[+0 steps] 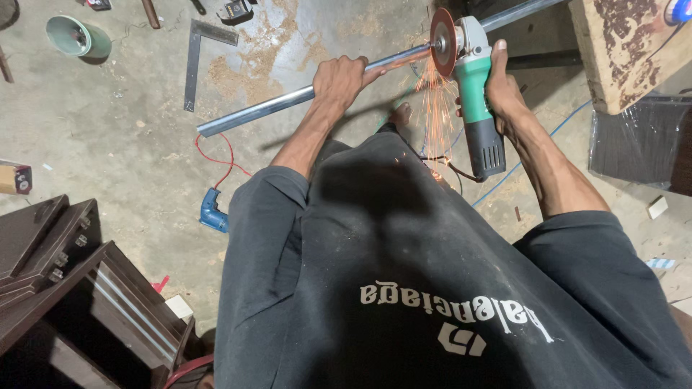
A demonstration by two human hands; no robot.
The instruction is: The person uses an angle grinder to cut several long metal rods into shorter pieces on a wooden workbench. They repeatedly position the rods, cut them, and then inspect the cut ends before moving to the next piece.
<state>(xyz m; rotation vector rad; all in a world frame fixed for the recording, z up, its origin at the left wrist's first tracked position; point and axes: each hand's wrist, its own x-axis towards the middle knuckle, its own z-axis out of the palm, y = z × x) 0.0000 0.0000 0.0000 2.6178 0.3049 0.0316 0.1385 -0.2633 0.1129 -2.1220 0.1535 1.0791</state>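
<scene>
At far left a green cup [76, 36] is lying on its side on the concrete floor [108, 137], and a steel square [196, 57] is lying just right of it. Below, dark wooden furniture [65, 281] is filling the corner, with a blue drill [213, 212] and its red cord [223, 155] lying on the floor near the person's side.

The metal tube [267, 108] is running slantwise from lower left to upper right, held off the floor. The left hand [339, 81] is clamping around the tube, fingers wrapped shut on it, just left of the cut. The red disc [442, 42] is biting into the tube and sparks [436, 108] are showering down toward the person's dark shirt [404, 274].

The right hand [504, 90] is gripping the green grinder [476, 94] by its body, fingers closed on it, with its cord trailing below. At far right a worn wooden board [627, 50] is leaning in.

To cut well here, I judge the disc should be staying square to the tube, pressing lightly and steadily, while the left hand is holding the tube still and keeping clear of the wheel, since it is sitting close. Twisting would likely be pinching the disc.
</scene>
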